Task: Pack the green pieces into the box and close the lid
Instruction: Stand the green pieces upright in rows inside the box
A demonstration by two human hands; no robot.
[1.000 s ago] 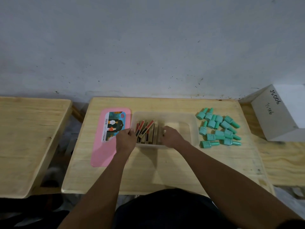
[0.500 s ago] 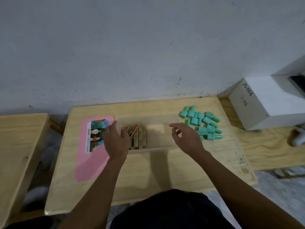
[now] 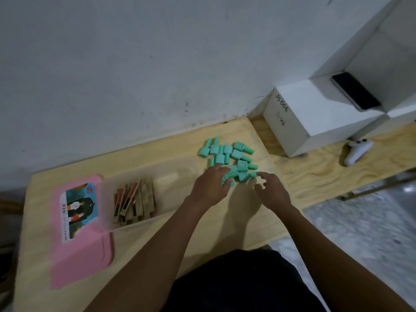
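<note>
Where green plastic peg pieces (image 3: 227, 154) lie heaped near the surface's far right corner:
Left hand (image 3: 210, 186) grips the nearest pieces; right hand (image 3: 273, 191) hovers just beside, fingers loosely curled.

The green pieces (image 3: 227, 157) are one flat mint green, unpatterned. The box (image 3: 175, 183) is clear, faintly milky plastic. The wooden blocks (image 3: 135, 202) in it are tan, some striped red and black. The lid (image 3: 83, 262) is plain pink, and its label (image 3: 81, 206) is printed in teal, black and white (a touch of orange too). The counter (image 3: 202, 233) is pale yellow wood with wavy grain. The wall (image 3: 135, 64) is grey-white, flecked dark. The carton (image 3: 315, 113) is white with dark handwriting, the phone (image 3: 355, 91) black, the controller (image 3: 356, 152) white, and the floor (image 3: 371, 233) speckled grey.
</note>
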